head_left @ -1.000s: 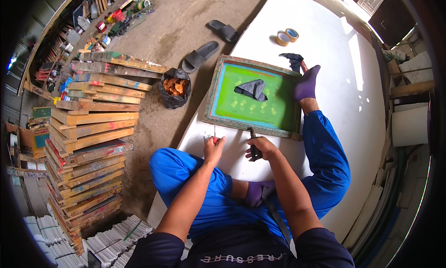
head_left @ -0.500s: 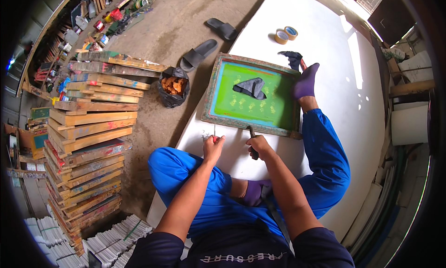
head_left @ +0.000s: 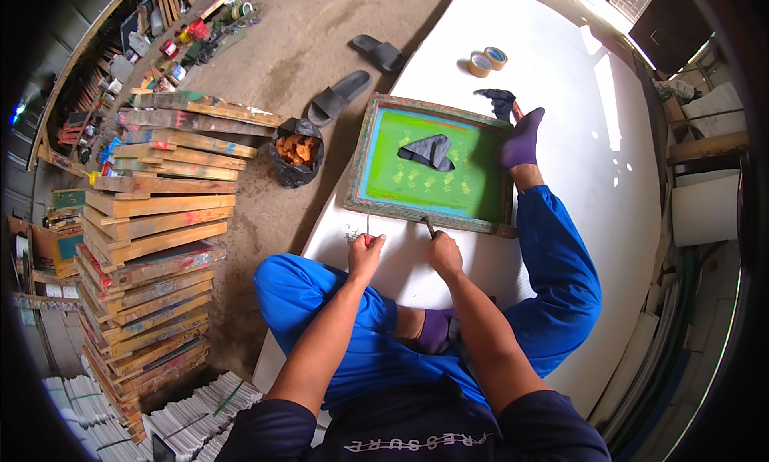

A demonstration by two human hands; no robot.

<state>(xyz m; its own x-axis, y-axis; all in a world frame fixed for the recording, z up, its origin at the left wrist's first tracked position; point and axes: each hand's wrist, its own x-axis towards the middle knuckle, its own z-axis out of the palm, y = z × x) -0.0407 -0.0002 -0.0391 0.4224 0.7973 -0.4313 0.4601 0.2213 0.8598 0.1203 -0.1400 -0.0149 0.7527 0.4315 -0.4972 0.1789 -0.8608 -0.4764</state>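
My left hand (head_left: 365, 255) is closed round the red handle of a thin tool that looks like a screwdriver (head_left: 368, 225), its shaft pointing at the near edge of the frame. In my right hand (head_left: 444, 254) is a dark, stick-like tool (head_left: 429, 226), mostly hidden by the fingers; its tip is by the same edge. Just beyond both hands lies a worn wooden screen-printing frame (head_left: 383, 202) with green mesh and yellowish star-like marks. A folded grey cloth (head_left: 428, 151) lies on the mesh. My purple-socked foot (head_left: 525, 139) is at the frame's right side.
The frame lies on a long white board (head_left: 573, 246). Tape rolls (head_left: 487, 61) and a crumpled black item (head_left: 498, 102) sit beyond it. To the left are black slides (head_left: 340, 98), a black bag of orange-brown scraps (head_left: 295, 151) and a tall stack of wooden frames (head_left: 164, 230).
My right hand has turned slightly and the dark tool's lower end has gone from sight. The left hand stays nearly still. The whole view has shifted a little.
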